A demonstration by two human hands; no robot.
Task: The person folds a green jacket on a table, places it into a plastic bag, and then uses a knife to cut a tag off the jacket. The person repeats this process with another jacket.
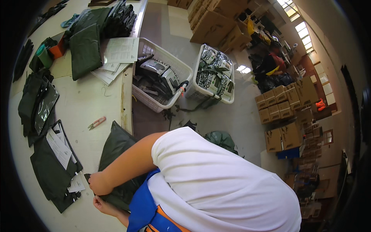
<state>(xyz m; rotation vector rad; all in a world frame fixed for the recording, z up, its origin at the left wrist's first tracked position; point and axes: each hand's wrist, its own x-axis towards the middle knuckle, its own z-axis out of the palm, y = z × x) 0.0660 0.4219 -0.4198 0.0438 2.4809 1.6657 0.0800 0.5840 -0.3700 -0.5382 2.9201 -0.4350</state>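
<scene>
A dark green sheet of shiny, coated-looking fabric point(117, 145) lies over the table's near edge, partly hidden under my right arm. My right hand point(100, 183) is closed at its far lower corner, fingers curled down and mostly out of sight. Just below, my left hand point(105, 205) has thumb and fingers pinched at the fabric's edge. A pair of thread snips point(96, 123) with pinkish handles rests on the table beyond the fabric. Left of my hands lies a stack of dark green folded pieces point(52, 172), with white printed sheets point(58, 149) among them.
More folded dark green fabric point(85, 50) and paper sheets point(119, 50) cover the table's far part, near an orange box point(58, 48). Beside the table stand two white baskets point(170, 101) point(193, 89) filled with packaged goods. Cardboard boxes point(284, 100) and a person point(272, 62) are farther off.
</scene>
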